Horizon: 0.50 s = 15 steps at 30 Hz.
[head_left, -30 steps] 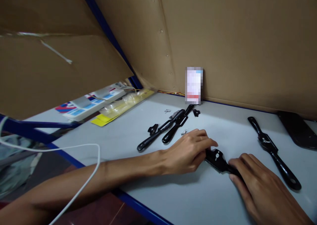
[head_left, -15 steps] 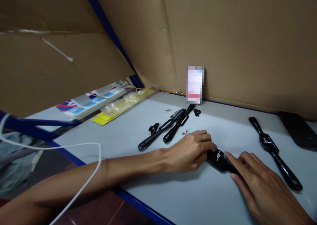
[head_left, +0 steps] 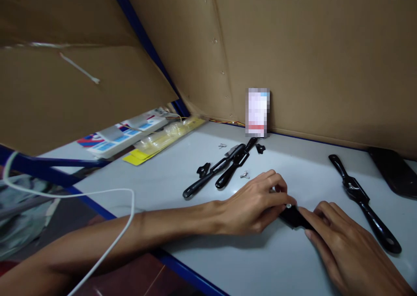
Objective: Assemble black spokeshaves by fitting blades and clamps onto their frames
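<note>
A black spokeshave point(head_left: 296, 220) lies low over the table between my hands, partly covered by fingers. My right hand point(head_left: 347, 244) closes on its near handle, thumb below and fingers above. At the middle of the tool, my left hand point(head_left: 260, 202) pinches a small silver screw point(head_left: 288, 205) between thumb and forefinger. To the right lies another spokeshave point(head_left: 356, 194) with a screw in its middle. Left of my hands, two black spokeshave bodies point(head_left: 211, 174) cross each other, with a black cap point(head_left: 203, 170) and another cap point(head_left: 260, 148) beside them.
Loose silver screws point(head_left: 244, 174) lie near the crossed tools. A phone point(head_left: 257, 113) leans on the cardboard wall, and a dark flat object point(head_left: 395, 172) sits far right. Yellow-backed plastic packaging point(head_left: 163, 139) lies back left. A white cable point(head_left: 127, 218) runs over my left forearm.
My left hand has shifted right along the spokeshave, from its far end to the screw, which its fingers now pinch. My right hand keeps its hold on the handle.
</note>
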Motion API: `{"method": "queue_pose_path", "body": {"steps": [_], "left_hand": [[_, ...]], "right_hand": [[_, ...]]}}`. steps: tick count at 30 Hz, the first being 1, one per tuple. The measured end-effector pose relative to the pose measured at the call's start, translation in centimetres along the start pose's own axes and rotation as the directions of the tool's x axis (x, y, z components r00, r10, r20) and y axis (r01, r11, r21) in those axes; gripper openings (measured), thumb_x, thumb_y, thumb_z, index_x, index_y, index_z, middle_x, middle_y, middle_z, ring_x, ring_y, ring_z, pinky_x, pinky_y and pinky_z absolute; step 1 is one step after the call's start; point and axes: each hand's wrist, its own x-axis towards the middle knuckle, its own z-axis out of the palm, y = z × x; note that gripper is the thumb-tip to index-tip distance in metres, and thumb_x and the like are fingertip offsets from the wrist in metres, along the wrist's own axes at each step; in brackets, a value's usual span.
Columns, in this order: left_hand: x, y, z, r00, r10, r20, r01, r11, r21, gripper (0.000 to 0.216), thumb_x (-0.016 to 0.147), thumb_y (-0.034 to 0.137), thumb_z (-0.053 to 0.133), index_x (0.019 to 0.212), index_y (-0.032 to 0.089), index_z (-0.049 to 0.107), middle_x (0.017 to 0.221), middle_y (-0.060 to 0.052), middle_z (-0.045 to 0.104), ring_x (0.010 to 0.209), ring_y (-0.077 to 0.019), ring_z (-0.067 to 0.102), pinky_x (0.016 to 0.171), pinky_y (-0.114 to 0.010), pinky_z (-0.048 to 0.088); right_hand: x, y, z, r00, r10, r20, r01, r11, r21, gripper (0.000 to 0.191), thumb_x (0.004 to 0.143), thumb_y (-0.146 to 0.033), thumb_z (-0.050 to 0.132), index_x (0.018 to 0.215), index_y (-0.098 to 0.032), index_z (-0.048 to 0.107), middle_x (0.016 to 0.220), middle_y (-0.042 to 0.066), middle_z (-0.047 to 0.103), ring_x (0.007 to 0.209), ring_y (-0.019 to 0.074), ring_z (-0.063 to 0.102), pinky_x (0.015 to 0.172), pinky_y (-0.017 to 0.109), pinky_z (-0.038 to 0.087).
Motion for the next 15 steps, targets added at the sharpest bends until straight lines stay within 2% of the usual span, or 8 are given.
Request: {"method": "queue_pose_path", "body": {"steps": [4,7,9,13,15], "left_hand": [[0.05,-0.02,-0.20,0.999,0.026,0.027,-0.024,0.998,-0.059,0.040,0.088,0.000,0.047,0.113,0.020,0.070,0.117,-0.011,0.059,0.105,-0.0221,0.055,0.090,-0.038,0.052],[0.02,-0.06,-0.16,0.999,-0.024,-0.044,0.022,0.999,-0.037,0.038,0.089,0.001,0.044,0.116,0.016,0.066,0.112,-0.011,0.060,0.101,-0.0217,0.055,0.087,-0.038,0.052],[-0.01,-0.02,-0.08,0.998,-0.008,-0.066,0.008,1.000,-0.009,0.036,0.089,0.002,0.044,0.116,0.013,0.065,0.110,-0.012,0.060,0.098,-0.0215,0.054,0.083,-0.036,0.052],[-0.01,0.05,-0.07,0.998,0.048,-0.032,-0.047,0.999,0.026,0.040,0.087,0.002,0.047,0.121,0.013,0.066,0.112,-0.013,0.058,0.098,-0.0227,0.054,0.085,-0.038,0.052],[-0.04,-0.04,-0.11,0.998,0.057,0.008,-0.057,0.998,0.037,0.038,0.086,0.002,0.049,0.117,0.013,0.069,0.111,-0.013,0.058,0.097,-0.0230,0.054,0.083,-0.038,0.051]], "right_hand": [[-0.07,0.04,0.00,1.000,-0.002,0.028,0.002,1.000,-0.008,0.040,0.088,-0.005,0.043,0.116,-0.015,0.068,0.086,0.008,0.063,0.076,0.0216,0.067,0.061,0.035,0.059],[-0.21,-0.05,0.05,0.999,0.031,0.023,-0.031,1.000,-0.003,0.039,0.089,-0.005,0.040,0.112,-0.017,0.070,0.088,0.009,0.064,0.077,0.0215,0.066,0.063,0.035,0.058],[-0.27,-0.04,0.07,0.999,0.041,0.024,-0.041,0.999,-0.002,0.037,0.090,-0.007,0.040,0.108,-0.018,0.070,0.090,0.009,0.064,0.078,0.0214,0.065,0.064,0.034,0.057],[-0.17,0.01,0.09,1.000,0.023,0.005,-0.023,0.999,-0.032,0.035,0.087,-0.006,0.041,0.104,-0.019,0.070,0.089,0.009,0.065,0.077,0.0217,0.065,0.062,0.034,0.057],[-0.11,-0.03,0.09,1.000,0.015,0.007,-0.015,0.999,-0.046,0.036,0.085,-0.004,0.041,0.102,-0.018,0.069,0.087,0.009,0.064,0.074,0.0213,0.066,0.061,0.034,0.057]]}}
